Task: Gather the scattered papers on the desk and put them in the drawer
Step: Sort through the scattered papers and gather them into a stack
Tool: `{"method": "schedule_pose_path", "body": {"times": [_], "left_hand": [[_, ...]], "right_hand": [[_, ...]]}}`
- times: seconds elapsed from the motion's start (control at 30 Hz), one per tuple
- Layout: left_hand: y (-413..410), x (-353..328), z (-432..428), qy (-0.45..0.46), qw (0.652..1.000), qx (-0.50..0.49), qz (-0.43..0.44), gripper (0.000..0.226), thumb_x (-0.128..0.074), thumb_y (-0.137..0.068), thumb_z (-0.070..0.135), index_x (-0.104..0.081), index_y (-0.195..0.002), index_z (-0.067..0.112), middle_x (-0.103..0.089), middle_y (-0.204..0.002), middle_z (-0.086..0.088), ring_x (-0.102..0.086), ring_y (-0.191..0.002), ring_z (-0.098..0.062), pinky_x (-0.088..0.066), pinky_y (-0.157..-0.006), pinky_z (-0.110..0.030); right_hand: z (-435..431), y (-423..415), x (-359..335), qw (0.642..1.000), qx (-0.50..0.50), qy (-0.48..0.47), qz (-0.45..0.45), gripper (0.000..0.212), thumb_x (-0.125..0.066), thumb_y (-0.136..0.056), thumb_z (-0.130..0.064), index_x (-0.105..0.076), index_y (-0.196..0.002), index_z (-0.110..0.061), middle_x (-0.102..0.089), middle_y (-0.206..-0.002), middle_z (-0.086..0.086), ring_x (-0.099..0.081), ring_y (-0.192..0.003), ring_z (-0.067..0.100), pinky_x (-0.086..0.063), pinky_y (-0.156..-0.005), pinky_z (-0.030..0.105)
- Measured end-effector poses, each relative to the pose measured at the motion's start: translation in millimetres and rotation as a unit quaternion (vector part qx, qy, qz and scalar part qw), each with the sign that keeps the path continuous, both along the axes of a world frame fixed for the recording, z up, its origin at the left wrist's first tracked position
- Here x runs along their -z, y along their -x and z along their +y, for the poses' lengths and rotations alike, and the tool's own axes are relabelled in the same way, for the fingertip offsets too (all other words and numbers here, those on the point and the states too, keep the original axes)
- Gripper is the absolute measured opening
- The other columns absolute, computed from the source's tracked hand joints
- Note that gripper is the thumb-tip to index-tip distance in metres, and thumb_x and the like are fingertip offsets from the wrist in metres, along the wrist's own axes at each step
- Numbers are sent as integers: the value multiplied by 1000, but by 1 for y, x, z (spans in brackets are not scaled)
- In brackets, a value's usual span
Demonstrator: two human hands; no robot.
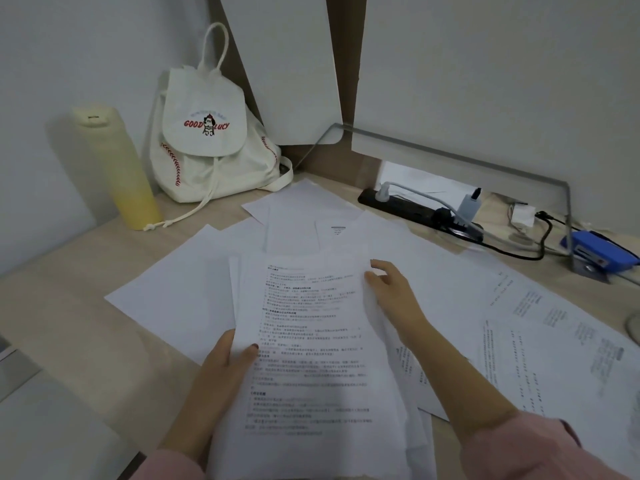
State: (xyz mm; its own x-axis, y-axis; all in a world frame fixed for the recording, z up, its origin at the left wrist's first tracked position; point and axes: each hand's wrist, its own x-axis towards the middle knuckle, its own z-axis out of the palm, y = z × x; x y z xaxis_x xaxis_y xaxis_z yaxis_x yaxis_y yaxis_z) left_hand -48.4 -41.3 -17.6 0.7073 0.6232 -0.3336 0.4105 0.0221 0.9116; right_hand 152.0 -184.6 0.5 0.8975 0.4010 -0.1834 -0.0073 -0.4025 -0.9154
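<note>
Behind papers (166, 292): backpack (207, 157), bottle (121, 168).

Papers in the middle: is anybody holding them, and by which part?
The left hand grips the paper stack at its left edge, thumb on top. The right hand touches its upper right edge; whether those fingers grip cannot be told.

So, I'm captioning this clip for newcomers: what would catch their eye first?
The stack of printed white sheets at centre, gripped by the left hand, the right hand touching its right edge. At the back left, a white canvas backpack with red lettering stands beside a tall yellow bottle.
</note>
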Motion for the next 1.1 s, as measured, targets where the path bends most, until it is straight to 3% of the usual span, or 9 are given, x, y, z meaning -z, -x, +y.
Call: {"method": "schedule_pose_path", "body": {"times": [0.13, 0.3, 0.43, 0.57, 0.67, 0.77, 0.83, 0.93, 1.1], "left_hand": [[-4, 2, -7, 7, 1000, -9, -9, 16, -47, -94, 14, -51, -109, 19, -62, -95, 6, -56, -81, -4, -42, -64, -22], [-10, 6, -21, 6, 1000, -11, -9, 16, -47, -93, 19, -54, -108, 21, -65, -104, -1, -61, -95, -20, -47, -89, -41], [-14, 8, -30, -14, 1000, -22, -6, 16, -45, -94, 21, -50, -109, 22, -61, -99, 2, -57, -89, -16, -40, -83, -35], [-11, 12, -33, -19, 999, -43, -6, 21, -44, -95, 21, -50, -114, 18, -60, -99, 1, -56, -90, -18, -39, -79, -34], [-10, 13, -35, -22, 998, -50, -18, 24, -44, -95, 21, -50, -118, 17, -60, -102, 1, -56, -96, -20, -40, -83, -35], [-9, 14, -36, -14, 997, -68, -34, 26, -45, -95, 21, -50, -120, 17, -60, -110, -1, -56, -104, -23, -43, -90, -40], [-7, 15, -36, -8, 996, -83, -42, 27, -45, -94, 23, -50, -121, 20, -60, -113, 0, -56, -108, -24, -43, -97, -48], [-6, 15, -36, 9, 994, -94, -55, 26, -45, -95, 24, -49, -120, 22, -60, -112, 2, -56, -106, -23, -43, -97, -49], [-7, 15, -37, 12, 992, -104, -73, 31, -44, -96, 21, -47, -126, 17, -57, -114, -1, -53, -109, -24, -42, -95, -42]], "right_hand": [[-47, -6, -1, 997, 15, 60, -34, 36, -51, -92, -22, -47, -127, -20, -55, -118, 5, -54, -100, 17, -42, -79, 27], [-114, -12, 13, 966, 37, 233, -103, 50, -58, -88, -27, -42, -134, -15, -40, -141, 11, -45, -124, 25, -37, -95, 32], [-136, -8, 25, 925, -70, 333, -170, 67, -56, -86, -44, -32, -141, -15, -28, -151, 6, -32, -135, 23, -28, -110, 34], [-136, -4, 25, 876, -112, 375, -282, 59, -47, -90, -45, -32, -141, -19, -41, -144, 0, -41, -128, 19, -39, -95, 29], [-131, -3, 26, 835, -112, 415, -344, 45, -43, -93, -35, -40, -134, -17, -53, -132, 3, -53, -114, 22, -46, -79, 30], [-125, -7, 29, 804, -100, 446, -380, 32, -37, -96, -25, -49, -125, -17, -61, -116, 4, -60, -97, 22, -41, -61, 28], [-124, -10, 27, 810, -66, 441, -380, 29, -40, -95, -14, -55, -120, -16, -65, -105, 5, -62, -87, 23, -35, -56, 26], [-125, -12, 12, 850, 32, 363, -380, 23, -44, -92, -7, -63, -105, -9, -67, -84, 11, -56, -68, 24, -31, -51, 26], [-127, -4, -30, 865, 132, 283, -393, 30, -38, -96, -12, -59, -118, -13, -67, -98, 13, -60, -89, 31, -41, -66, 34]]}}
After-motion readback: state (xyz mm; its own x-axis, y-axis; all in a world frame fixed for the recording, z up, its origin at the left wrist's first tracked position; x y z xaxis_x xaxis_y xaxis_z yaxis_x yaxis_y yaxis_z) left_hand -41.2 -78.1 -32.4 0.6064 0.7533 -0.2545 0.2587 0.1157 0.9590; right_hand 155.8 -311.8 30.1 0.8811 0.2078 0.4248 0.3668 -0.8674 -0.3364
